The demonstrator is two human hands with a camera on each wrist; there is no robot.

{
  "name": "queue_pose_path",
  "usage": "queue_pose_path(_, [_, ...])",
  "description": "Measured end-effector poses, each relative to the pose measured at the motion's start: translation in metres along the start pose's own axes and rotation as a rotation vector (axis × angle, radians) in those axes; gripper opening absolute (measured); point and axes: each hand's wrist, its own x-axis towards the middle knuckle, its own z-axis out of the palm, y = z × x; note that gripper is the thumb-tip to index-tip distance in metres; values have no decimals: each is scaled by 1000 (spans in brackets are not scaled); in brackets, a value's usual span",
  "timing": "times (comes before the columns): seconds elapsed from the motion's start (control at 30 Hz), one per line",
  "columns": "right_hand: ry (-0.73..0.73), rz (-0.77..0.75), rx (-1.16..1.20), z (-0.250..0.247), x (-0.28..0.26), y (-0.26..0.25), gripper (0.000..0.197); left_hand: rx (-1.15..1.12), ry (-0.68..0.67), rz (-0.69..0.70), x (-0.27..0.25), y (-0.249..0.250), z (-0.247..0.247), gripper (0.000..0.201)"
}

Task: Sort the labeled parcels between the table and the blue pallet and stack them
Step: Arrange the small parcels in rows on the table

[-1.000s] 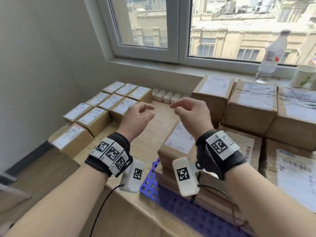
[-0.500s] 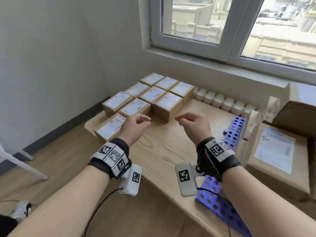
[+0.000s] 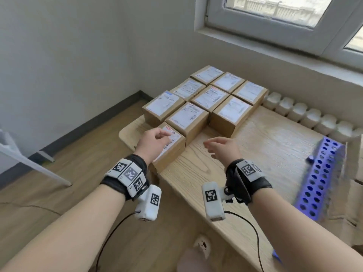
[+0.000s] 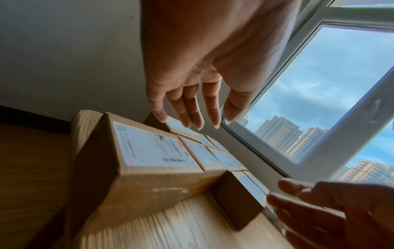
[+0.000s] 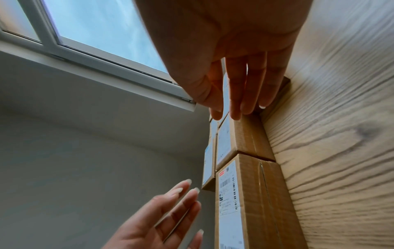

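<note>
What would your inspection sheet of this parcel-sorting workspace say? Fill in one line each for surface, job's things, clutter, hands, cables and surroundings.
Surface: light wooden table, grain visible, bare in front of the right hand.
Job's things: nine labelled parcels packed side by side at the table's far left corner, labels up; blue pallet lies at the right edge.
Clutter: row of white containers along the wall under the window.
Hands: left hand hovers over the nearest parcel, fingers extended, holding nothing; right hand over bare table, empty.
Cables: black cables hang from both wrist cameras.
Surroundings: window, grey wall, wooden floor.
</note>
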Motion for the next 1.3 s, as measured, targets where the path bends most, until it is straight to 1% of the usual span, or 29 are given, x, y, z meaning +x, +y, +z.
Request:
queue_pose_path(0.1, [-22,90,10,15,27,4,21,5,7,-38,30,-3,-13,14])
queue_pose_path(0.2, [-55,163,28,29,46,7,24,-34,22,-100,58,-8,-22,21])
queue_pose_path(0.27, [-61,229,36,35,55,9,21,-71,18,-154,75,-14,-26,25])
queue_pose_path(0.33, [-67,310,71,40,60,9,13,-102,-12,-221,89,-21,-28,26])
queue_pose_path(0.43, [-74,420,123,49,63,10,18,-91,-98,-278,110,-30,-32,28])
queue_pose_path(0.5, [-42,455,150,58,63,10,20,-55,-172,-293,123,-33,-35,32])
queue_pose_path(0.67, [25,509,213,91,58,9,16,43,-363,-346,143,-40,-46,38])
queue_pose_path(0.8, [67,535,266,106,50,11,19,137,-507,-331,145,-41,-45,51])
queue_pose_path(0.9, [66,535,265,114,42,10,20,178,-562,-316,143,-42,-45,59])
queue_pose_path(1.03, [71,547,263,124,31,12,18,194,-613,-287,138,-47,-42,48])
queue_pose_path(1.13, [97,554,287,128,20,14,14,195,-648,-268,130,-48,-40,45])
queue_pose_path(1.3, [189,543,271,121,0,20,24,172,-708,-234,109,-43,-35,43])
